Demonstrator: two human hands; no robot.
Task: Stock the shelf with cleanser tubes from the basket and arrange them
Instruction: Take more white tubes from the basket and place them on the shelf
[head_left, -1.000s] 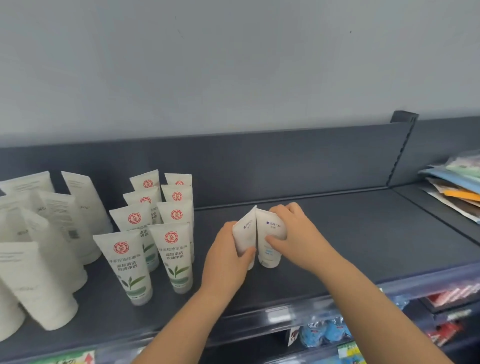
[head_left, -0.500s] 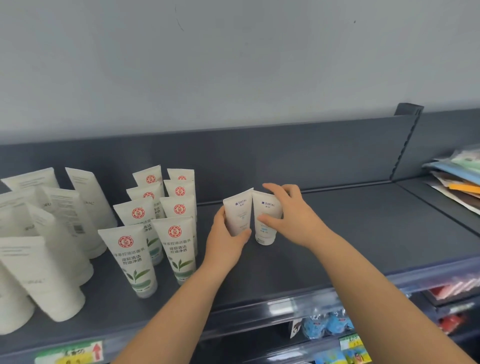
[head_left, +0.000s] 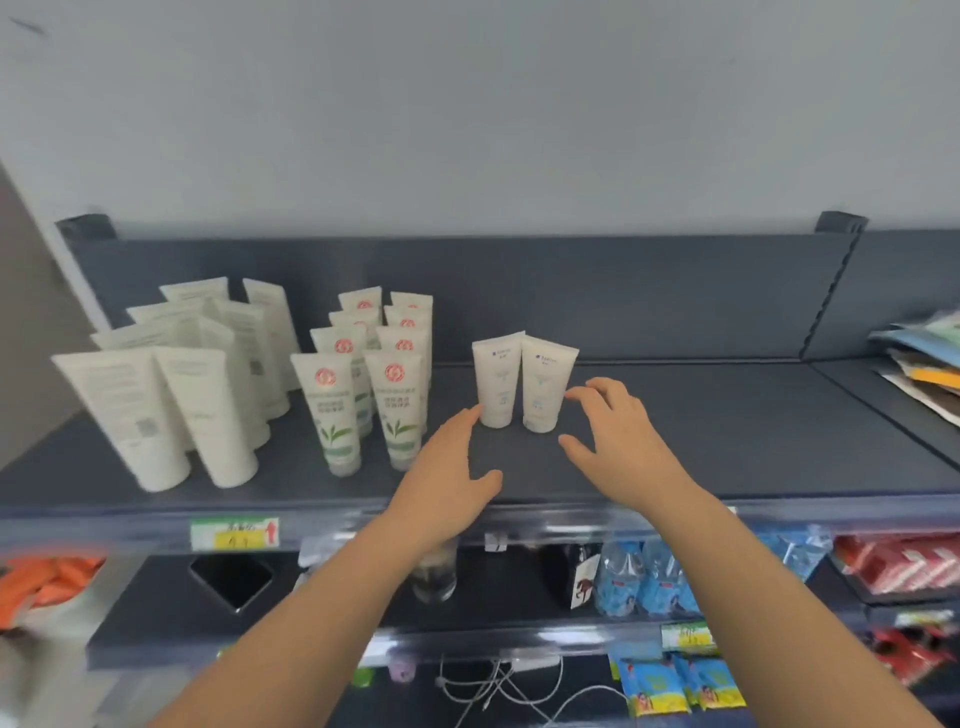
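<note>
Now left hand (head_left: 447, 478) and right hand (head_left: 618, 441) off the cleanser tubes (head_left: 497, 384) gripped earlier, each grip released, left fingertips (head_left: 474, 414) perhaps touching.

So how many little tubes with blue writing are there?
2. The left tube and the right tube stand side by side on the shelf; none looks hidden.

Shop: dark shelf (head_left: 727, 426) with price tag (head_left: 234, 534), cleanser tubes (head_left: 332, 410) in rows, packaged goods (head_left: 639, 577) below.
</note>
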